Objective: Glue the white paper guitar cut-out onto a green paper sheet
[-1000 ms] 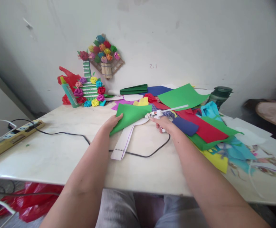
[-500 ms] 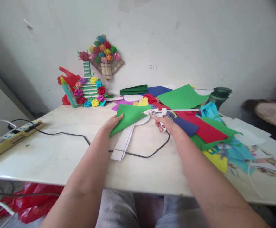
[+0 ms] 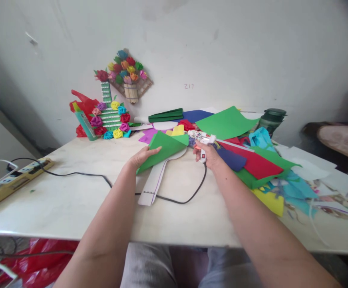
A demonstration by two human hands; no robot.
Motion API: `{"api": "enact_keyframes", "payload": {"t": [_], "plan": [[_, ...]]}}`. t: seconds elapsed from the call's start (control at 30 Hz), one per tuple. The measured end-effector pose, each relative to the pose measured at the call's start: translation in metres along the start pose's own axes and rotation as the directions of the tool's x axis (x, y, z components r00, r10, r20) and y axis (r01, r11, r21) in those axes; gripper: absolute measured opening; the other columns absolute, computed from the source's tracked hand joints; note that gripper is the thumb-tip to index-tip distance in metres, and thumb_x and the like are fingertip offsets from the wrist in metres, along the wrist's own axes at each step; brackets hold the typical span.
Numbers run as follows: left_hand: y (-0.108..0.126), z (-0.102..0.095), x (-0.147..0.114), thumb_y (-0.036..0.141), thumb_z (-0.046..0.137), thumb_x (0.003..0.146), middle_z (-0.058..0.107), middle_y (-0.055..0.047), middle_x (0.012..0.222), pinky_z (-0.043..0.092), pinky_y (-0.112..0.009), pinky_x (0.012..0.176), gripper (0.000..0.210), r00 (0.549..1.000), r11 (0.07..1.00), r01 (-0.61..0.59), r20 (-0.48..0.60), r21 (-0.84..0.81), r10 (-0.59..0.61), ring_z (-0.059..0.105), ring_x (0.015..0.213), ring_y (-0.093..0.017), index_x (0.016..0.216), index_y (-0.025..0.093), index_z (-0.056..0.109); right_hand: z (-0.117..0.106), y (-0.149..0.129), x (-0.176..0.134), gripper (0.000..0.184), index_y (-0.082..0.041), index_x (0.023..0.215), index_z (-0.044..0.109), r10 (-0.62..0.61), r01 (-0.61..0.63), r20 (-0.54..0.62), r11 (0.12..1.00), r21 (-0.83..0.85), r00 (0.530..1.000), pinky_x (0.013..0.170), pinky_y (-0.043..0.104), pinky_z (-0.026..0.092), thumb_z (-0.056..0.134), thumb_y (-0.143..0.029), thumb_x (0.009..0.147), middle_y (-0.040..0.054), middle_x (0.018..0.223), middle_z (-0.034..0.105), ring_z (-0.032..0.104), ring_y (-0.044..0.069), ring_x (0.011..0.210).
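Observation:
My left hand pinches the left edge of a green paper sheet, thumb on top. Under that sheet lies a white cardboard cutout with a purple line along its strip; the rest of it is covered. My right hand is wrapped round the handle of a white glue gun. Its nozzle points left and up, just above the sheet's right corner. A long white glue stick sticks out of the gun's back, and a black cord runs from its handle across the table.
A guitar-shaped craft with paper roses leans by the wall beside a glue bottle. Coloured paper, including a red sheet, is heaped at right. A dark green bottle stands behind it. A power strip lies at left.
The glue gun has tilted, its nozzle rising off the green paper and its back end dropping. My left hand still holds the sheet. The whole view has shifted slightly.

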State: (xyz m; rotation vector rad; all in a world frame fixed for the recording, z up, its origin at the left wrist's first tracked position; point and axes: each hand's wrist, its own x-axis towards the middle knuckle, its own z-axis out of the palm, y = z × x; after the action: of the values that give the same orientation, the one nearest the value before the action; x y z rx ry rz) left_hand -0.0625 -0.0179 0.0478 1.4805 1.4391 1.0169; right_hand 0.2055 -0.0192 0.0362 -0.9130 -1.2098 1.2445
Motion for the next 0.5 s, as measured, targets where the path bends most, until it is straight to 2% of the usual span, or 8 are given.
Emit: {"api": "enact_keyframes", "payload": {"t": [0.07, 0.13, 0.2, 0.23, 0.3, 0.4, 0.47, 0.5], "plan": [[0.004, 0.0, -0.004, 0.054, 0.068, 0.053, 0.057, -0.01, 0.114, 0.038, -0.034, 0.09, 0.059, 1.0, 0.999, 0.02, 0.014, 0.036, -0.021, 0.042, 0.115, -0.03, 0.099, 0.017, 0.062, 0.001, 0.002, 0.001, 0.026, -0.015, 0.072, 0.052, 0.001, 0.0, -0.018, 0.999, 0.033, 1.0, 0.033, 0.02, 0.041, 0.057, -0.04, 0.07, 0.0005, 0.057, 0.06, 0.048, 0.008, 0.033], [0.013, 0.0, -0.01, 0.057, 0.066, 0.053, 0.057, -0.009, 0.114, 0.038, -0.034, 0.09, 0.059, 0.986, 0.999, -0.015, 0.167, 0.033, 0.009, 0.043, 0.114, -0.029, 0.098, 0.019, 0.063, 0.002, 0.003, 0.001, 0.025, -0.015, 0.074, 0.052, 0.02, -0.018, -0.021, 0.998, 0.064, 1.0, 0.035, 0.021, 0.044, 0.057, -0.039, 0.07, 0.0029, 0.063, 0.063, 0.053, 0.01, 0.037], [0.024, -0.001, -0.018, 0.061, 0.059, 0.058, 0.06, -0.007, 0.11, 0.039, -0.033, 0.087, 0.058, 0.908, 0.996, -0.089, 0.412, -0.004, 0.083, 0.046, 0.111, -0.027, 0.099, 0.02, 0.063, 0.003, 0.004, 0.001, 0.024, -0.015, 0.075, 0.052, 0.041, -0.04, -0.016, 0.996, 0.083, 0.999, 0.038, 0.023, 0.046, 0.057, -0.038, 0.071, 0.0041, 0.068, 0.065, 0.055, 0.011, 0.039], [0.029, -0.001, -0.02, 0.064, 0.054, 0.061, 0.061, -0.007, 0.108, 0.04, -0.033, 0.087, 0.06, 0.88, 0.994, -0.107, 0.466, 0.002, 0.094, 0.047, 0.11, -0.025, 0.101, 0.02, 0.062, 0.003, 0.005, 0.001, 0.023, -0.016, 0.076, 0.052, 0.049, -0.048, -0.015, 0.995, 0.086, 0.999, 0.039, 0.023, 0.047, 0.056, -0.038, 0.072, 0.0042, 0.069, 0.065, 0.056, 0.011, 0.04], [0.034, 0.0, -0.021, 0.066, 0.043, 0.067, 0.062, -0.007, 0.106, 0.04, -0.032, 0.086, 0.062, 0.885, 0.987, -0.147, 0.454, 0.058, 0.105, 0.048, 0.109, -0.024, 0.104, 0.019, 0.061, 0.003, 0.006, 0.001, 0.023, -0.016, 0.076, 0.051, 0.057, -0.055, -0.019, 0.995, 0.087, 0.998, 0.039, 0.023, 0.047, 0.055, -0.038, 0.073, 0.0039, 0.07, 0.065, 0.056, 0.01, 0.04], [0.029, 0.007, -0.01, 0.063, 0.037, 0.074, 0.059, -0.004, 0.113, 0.035, -0.031, 0.092, 0.056, 0.937, 0.935, -0.275, 0.281, 0.226, 0.208, 0.044, 0.113, -0.024, 0.1, 0.02, 0.064, 0.004, 0.007, 0.002, 0.022, -0.016, 0.077, 0.051, 0.068, -0.065, -0.026, 0.993, 0.096, 0.997, 0.038, 0.022, 0.047, 0.054, -0.038, 0.074, 0.0038, 0.067, 0.065, 0.056, 0.011, 0.04], [0.022, 0.016, 0.002, 0.058, 0.04, 0.075, 0.055, -0.001, 0.119, 0.024, -0.032, 0.1, 0.05, 0.928, 0.86, -0.364, 0.216, 0.359, 0.302, 0.031, 0.124, -0.024, 0.102, 0.023, 0.063, 0.003, 0.008, 0.002, 0.022, -0.016, 0.077, 0.051, 0.076, -0.073, -0.027, 0.992, 0.1, 0.997, 0.038, 0.023, 0.047, 0.054, -0.038, 0.074, 0.004, 0.067, 0.065, 0.056, 0.011, 0.04], [0.018, 0.022, 0.008, 0.054, 0.04, 0.077, 0.051, 0.0, 0.123, 0.018, -0.032, 0.103, 0.047, 0.912, 0.821, -0.406, 0.235, 0.4, 0.337, 0.022, 0.128, -0.023, 0.108, 0.024, 0.059, 0.003, 0.009, 0.002, 0.022, -0.016, 0.076, 0.051, 0.078, -0.075, -0.028, 0.992, 0.102, 0.997, 0.038, 0.023, 0.047, 0.055, -0.038, 0.074, 0.0042, 0.066, 0.065, 0.057, 0.011, 0.04]]}}
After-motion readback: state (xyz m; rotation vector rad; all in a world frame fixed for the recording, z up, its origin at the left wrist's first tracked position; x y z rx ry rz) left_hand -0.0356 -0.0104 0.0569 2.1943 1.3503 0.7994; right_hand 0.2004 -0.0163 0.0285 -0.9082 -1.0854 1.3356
